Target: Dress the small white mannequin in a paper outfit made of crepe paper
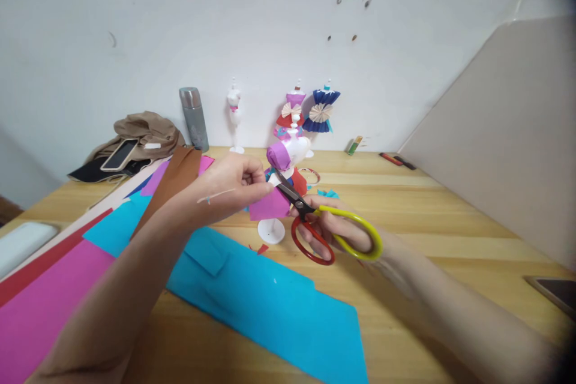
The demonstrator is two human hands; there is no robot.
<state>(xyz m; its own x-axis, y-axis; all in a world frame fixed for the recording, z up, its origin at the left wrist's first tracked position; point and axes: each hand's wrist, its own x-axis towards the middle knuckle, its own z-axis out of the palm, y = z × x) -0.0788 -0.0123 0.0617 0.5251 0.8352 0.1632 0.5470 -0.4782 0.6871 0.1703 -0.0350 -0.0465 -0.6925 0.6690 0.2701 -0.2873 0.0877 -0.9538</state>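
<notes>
My left hand (234,183) is closed, pinching a small piece of pink paper (269,205) above the table. My right hand (335,231) is closed through the red and yellow handles of a pair of scissors (315,222). The dark blades point up and left and meet the top edge of the pink paper. Just behind the paper stands a small white mannequin (288,159) on a round base, wrapped in purple paper with red and blue bits. A long blue paper sheet (270,300) lies on the wooden table (450,222) under my arms.
Pink, red, blue and brown paper sheets (54,294) are stacked at the left. At the back stand a grey flask (194,118), a bare white mannequin (234,114), two dressed mannequins (310,113), a brown cloth with a phone (120,153), and pens (396,160). A grey board (508,132) leans at the right.
</notes>
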